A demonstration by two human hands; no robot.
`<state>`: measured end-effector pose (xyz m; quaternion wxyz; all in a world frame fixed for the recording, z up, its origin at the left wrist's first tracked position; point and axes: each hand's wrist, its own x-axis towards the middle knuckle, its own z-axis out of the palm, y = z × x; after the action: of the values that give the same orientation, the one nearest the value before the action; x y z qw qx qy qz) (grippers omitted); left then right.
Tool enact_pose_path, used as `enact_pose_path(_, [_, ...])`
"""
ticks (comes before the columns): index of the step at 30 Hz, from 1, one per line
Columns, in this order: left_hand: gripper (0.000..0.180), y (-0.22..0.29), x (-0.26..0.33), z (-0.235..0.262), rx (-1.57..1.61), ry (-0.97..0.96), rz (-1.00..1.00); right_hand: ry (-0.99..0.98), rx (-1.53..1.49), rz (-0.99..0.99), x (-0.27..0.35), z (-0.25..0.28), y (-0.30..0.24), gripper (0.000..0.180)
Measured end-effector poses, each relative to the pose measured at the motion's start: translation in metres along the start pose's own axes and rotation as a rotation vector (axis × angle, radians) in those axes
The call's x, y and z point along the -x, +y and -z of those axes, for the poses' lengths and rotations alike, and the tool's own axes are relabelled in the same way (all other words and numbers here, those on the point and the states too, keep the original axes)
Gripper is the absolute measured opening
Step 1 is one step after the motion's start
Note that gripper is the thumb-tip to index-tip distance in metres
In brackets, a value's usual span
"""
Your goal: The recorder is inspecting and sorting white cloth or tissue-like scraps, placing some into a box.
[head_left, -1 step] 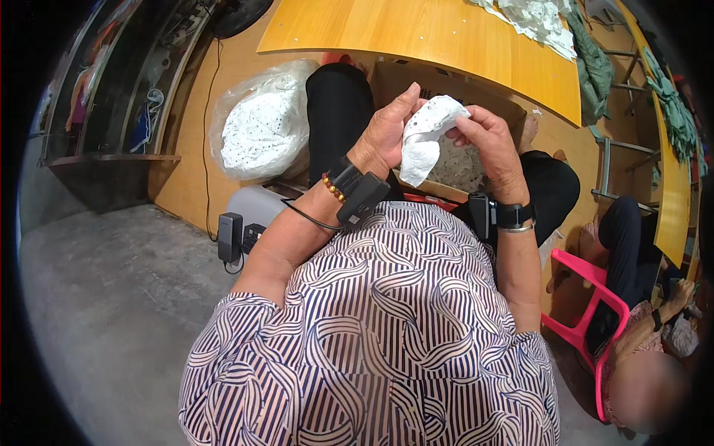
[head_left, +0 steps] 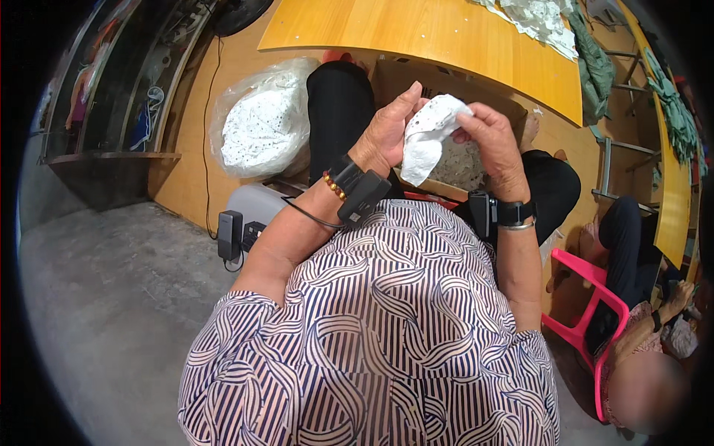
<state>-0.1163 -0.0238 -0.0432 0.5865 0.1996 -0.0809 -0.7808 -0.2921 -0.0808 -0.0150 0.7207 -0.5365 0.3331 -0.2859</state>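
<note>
Both hands are raised in front of my body with a small piece of white cloth (head_left: 431, 126) with dark spots between them. My left hand (head_left: 388, 130) is closed along the cloth's left side, its thumb pointing up and its other fingers partly hidden. At the upper right edge, my right hand (head_left: 487, 134) pinches the cloth between thumb and fingers. The lower end of the cloth hangs loose. Beneath it, between my knees, stands a cardboard box (head_left: 398, 78) with greyish, speckled contents (head_left: 460, 165).
To the left, a clear plastic bag (head_left: 297, 78) holds white spotted material (head_left: 260, 134). A wooden table (head_left: 416, 30) stands ahead, with white cloth pieces (head_left: 539, 22) at its far right. Another person (head_left: 632, 342) sits at right by a pink chair (head_left: 576, 267). Dark shelves (head_left: 119, 97) stand at far left.
My right hand has shifted very slightly, and the cloth's upper part lies a little differently between my hands. Otherwise the hands stay in place.
</note>
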Motion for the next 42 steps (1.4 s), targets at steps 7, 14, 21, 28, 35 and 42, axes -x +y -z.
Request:
enact_pose_path(7, [0.039,-0.009,0.012,0.001,-0.256,-0.107,0.093,0.028,-0.135,-0.039,-0.016,0.005,-0.005,0.016])
enact_pose_path(14, [0.035,0.004,0.014,0.002,-0.148,0.012,-0.017,0.085,-0.041,-0.125,-0.023,0.009,0.002,0.016])
enact_pose_path(21, [0.043,0.033,0.033,0.026,-0.029,-0.013,-0.191,0.071,0.039,-0.085,-0.02,-0.003,-0.001,0.012])
enact_pose_path(28, [0.04,0.13,0.09,0.071,0.098,0.449,-0.794,-0.021,0.143,-0.076,-0.016,0.002,-0.008,0.012])
enact_pose_path(35, [0.038,0.18,0.132,0.143,-0.851,0.881,-0.859,-0.037,0.198,-0.099,-0.023,-0.009,-0.014,0.01])
enact_pose_path(42, [0.034,0.146,0.112,0.122,-0.706,0.819,-0.677,0.062,0.319,-0.032,-0.017,0.006,-0.045,0.012])
